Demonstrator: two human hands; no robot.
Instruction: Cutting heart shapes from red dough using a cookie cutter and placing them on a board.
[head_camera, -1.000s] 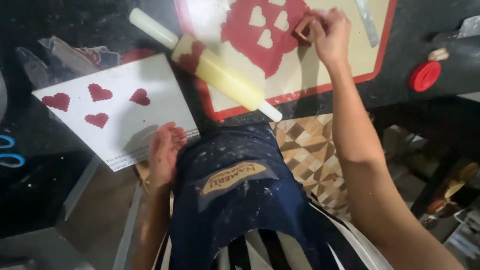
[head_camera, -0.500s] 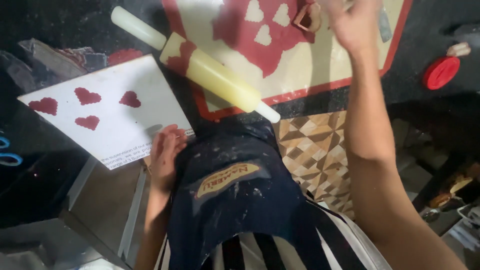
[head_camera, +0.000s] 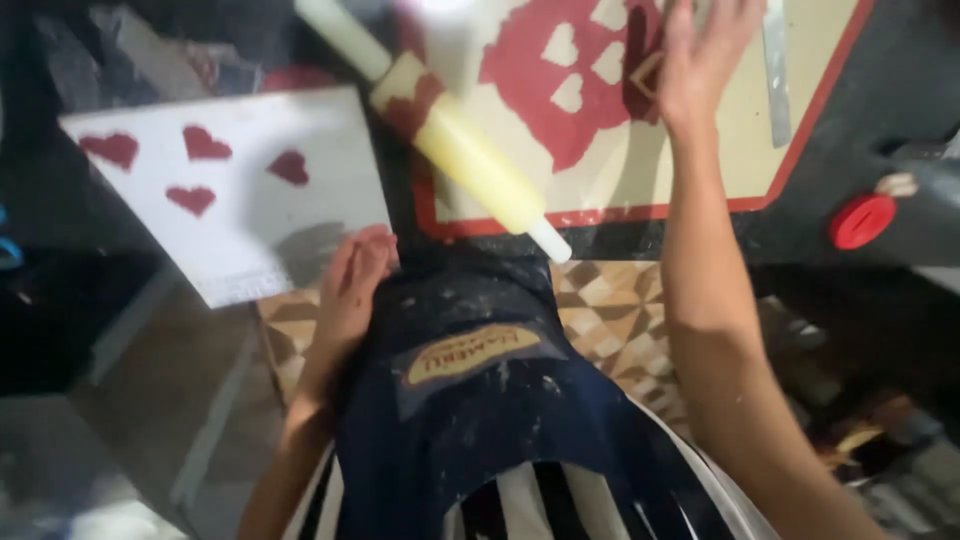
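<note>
Two hands in view, frame blurry. Right hand (head_camera: 700, 65) at upper right of the frame, fingers spread and loose, over the red dough sheet (head_camera: 560, 95) on the cream baking mat (head_camera: 720, 160); fingertips cut off by the top edge, holding nothing I can make out. A small heart cutter (head_camera: 648, 75) sits just left of that hand, half hidden by it, contact unclear. Dough sheet shows heart-shaped holes, its top cut off. Left hand (head_camera: 352, 285) at lower centre-left, fingers together and flat, resting at the lower right corner of the white board (head_camera: 240, 190), against the dark apron (head_camera: 480, 400). Four red dough hearts (head_camera: 200, 145) lie on the board. Rolling pin (head_camera: 450, 140) lies diagonally across the mat's left edge, between board and dough, upper end cut off. Red round lid (head_camera: 862, 220) on the dark surface (head_camera: 860, 120) at right. Metal strip (head_camera: 778, 70) on mat, blurred.
</note>
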